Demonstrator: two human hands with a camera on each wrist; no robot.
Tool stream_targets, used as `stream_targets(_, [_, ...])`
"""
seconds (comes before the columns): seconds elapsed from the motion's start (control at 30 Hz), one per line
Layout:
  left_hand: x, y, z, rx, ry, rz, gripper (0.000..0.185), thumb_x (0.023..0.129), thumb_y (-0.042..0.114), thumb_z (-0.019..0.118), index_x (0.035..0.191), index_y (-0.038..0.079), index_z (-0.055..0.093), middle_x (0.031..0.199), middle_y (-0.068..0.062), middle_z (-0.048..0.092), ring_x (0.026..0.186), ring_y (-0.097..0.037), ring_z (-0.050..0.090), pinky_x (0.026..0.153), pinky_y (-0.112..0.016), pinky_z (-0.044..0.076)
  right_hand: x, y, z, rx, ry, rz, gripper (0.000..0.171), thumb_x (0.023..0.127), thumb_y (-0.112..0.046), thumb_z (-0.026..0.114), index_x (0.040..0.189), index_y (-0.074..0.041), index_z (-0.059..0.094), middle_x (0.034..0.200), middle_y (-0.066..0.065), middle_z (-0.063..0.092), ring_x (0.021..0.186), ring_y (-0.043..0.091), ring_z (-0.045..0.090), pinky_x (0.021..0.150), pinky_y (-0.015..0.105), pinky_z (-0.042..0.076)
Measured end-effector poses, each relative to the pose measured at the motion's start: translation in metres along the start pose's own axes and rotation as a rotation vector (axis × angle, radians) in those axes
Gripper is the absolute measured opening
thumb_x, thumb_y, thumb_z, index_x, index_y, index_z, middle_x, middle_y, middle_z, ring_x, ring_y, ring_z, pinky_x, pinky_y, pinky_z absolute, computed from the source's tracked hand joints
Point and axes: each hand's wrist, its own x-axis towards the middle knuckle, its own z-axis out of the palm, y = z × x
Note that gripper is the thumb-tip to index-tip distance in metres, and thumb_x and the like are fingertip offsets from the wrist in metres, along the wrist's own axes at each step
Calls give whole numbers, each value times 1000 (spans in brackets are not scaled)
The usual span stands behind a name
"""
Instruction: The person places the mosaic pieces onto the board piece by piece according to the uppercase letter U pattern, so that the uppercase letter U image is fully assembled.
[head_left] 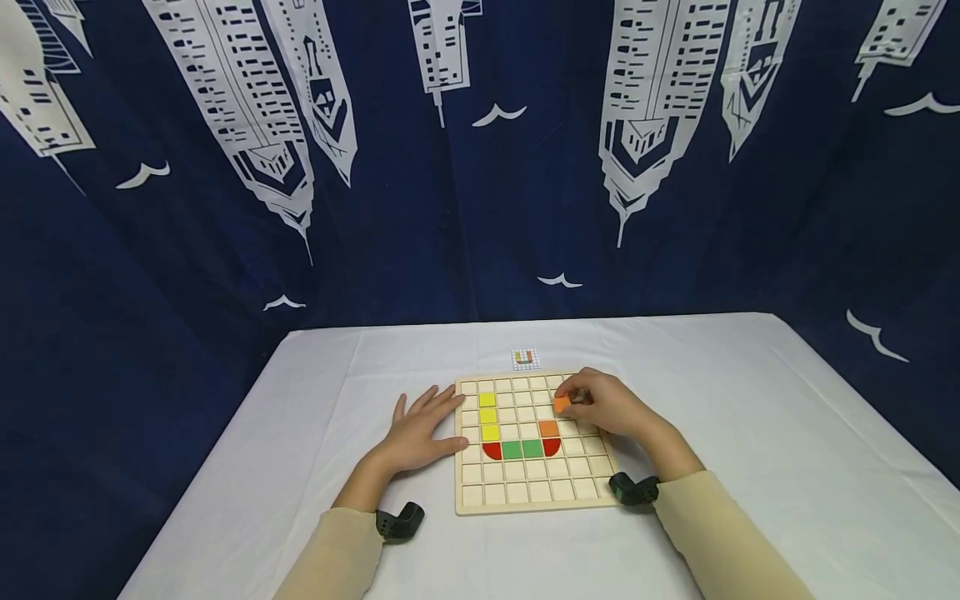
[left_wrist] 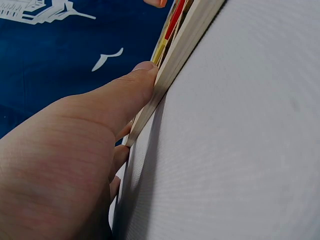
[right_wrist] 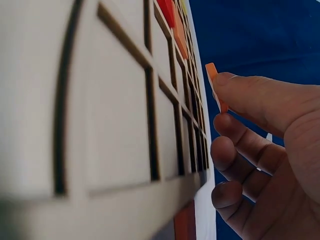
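Note:
A square wooden grid board (head_left: pixel 495 495) lies on the table. Set into its cells are three yellow square tiles (head_left: pixel 488 415) in a column, two green square tiles (head_left: pixel 532 449), two rounded red tiles (head_left: pixel 552 447) and one orange square tile (head_left: pixel 548 428). My right hand (head_left: pixel 611 406) pinches another orange square tile (right_wrist: pixel 216 87) between thumb and forefinger, just above the cells at the upper right. The right wrist view shows that tile tilted and apart from the board. My left hand (head_left: pixel 418 435), fingers spread, touches the board's left edge; its thumb rests on the rim.
Beyond the board's far edge lies a small printed card (head_left: pixel 525 359) with a coloured U shape on a grid. White cloth (head_left: pixel 750 417) covers the table, and a dark blue patterned curtain (head_left: pixel 480 208) hangs behind it.

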Motion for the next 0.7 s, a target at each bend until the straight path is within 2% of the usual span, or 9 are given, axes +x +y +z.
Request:
stream_targets(0.33, [0, 1, 0, 4, 5, -3, 72, 85, 52, 64, 147, 24, 40, 160, 4, 27, 150, -28, 15, 115, -65, -6, 8, -8, 9, 15, -30, -19, 22, 83, -18, 74, 104, -14, 70, 96, 3, 61, 78, 15, 49, 69, 25, 44])
stream_targets(0.7, [0, 0, 0, 6, 1, -2, 72, 85, 52, 64, 147, 24, 40, 160, 3, 27, 150, -28, 14, 115, -65, -6, 12, -8, 15, -6, -45, -27, 20, 83, -18, 75, 103, -15, 70, 98, 2, 63, 82, 13, 51, 77, 29, 47])
